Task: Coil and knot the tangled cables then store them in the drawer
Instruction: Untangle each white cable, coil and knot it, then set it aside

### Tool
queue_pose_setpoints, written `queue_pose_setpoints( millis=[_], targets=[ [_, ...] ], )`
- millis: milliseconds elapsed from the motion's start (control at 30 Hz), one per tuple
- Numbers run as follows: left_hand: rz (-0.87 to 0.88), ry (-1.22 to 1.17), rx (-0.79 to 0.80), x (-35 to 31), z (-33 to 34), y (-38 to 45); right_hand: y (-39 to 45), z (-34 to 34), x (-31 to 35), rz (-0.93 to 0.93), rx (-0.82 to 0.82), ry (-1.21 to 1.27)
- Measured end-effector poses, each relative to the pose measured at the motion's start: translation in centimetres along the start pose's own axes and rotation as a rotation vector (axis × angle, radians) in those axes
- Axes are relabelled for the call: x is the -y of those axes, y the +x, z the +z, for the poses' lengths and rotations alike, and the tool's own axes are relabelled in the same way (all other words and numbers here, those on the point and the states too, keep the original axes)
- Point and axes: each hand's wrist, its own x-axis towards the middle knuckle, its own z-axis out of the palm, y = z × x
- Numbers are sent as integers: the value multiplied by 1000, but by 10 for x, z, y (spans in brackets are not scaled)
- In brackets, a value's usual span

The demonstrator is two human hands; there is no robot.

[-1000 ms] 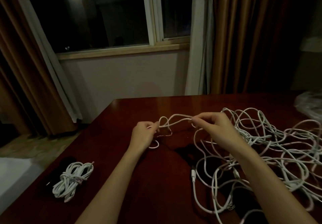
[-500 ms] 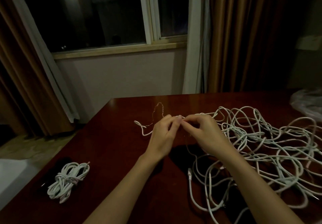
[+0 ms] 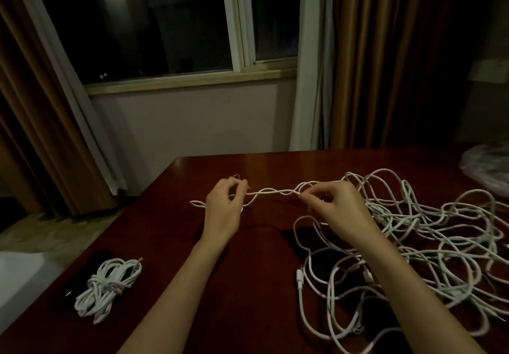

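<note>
The left hand [image 3: 223, 210] and right hand [image 3: 338, 210], touching half a second ago, now stand apart, each set of fingers pinching the white cable [image 3: 272, 192] stretched between them above the counter [image 3: 248, 271].

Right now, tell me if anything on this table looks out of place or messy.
The loose white cables sprawl in a knotted heap across the right side of the table, unlike the tidy coiled bundle at the left. The left hand and right hand pinch one twisted strand between them. No damage shows.
</note>
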Motion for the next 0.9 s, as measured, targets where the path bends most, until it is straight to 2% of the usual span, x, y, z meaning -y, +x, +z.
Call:
queue_pose_setpoints(
  millis=[67,133,200,233,333,467,600,733,800,900],
  targets=[
    [154,76,95,-10,7,-7,-1,2,1,-6,34,-24],
    [229,95,256,-19,17,-16,-3,6,4,-13,79,-75],
    [172,-13,373,-25,27,-24,-4,10,5,-32,86,-94],
    [127,-77,379,-25,29,-24,-4,11,5,-37,79,-84],
    [-43,-278,336,-25,25,-19,-3,11,3,-6,64,-25],
    [-241,-512,172,-21,16,-7,-1,7,1,60,83,120],
    [-399,-689,23,-14,15,-1,-1,5,-3,51,71,97],
    [-348,-565,81,-17,16,-5,-1,6,-3,38,47,71],
    [-226,-404,102,-19,16,-8,-2,7,-3,29,67,10],
    [47,-55,121,-16,18,-15,-4,10,-1,9,102,-50]
  ],
)
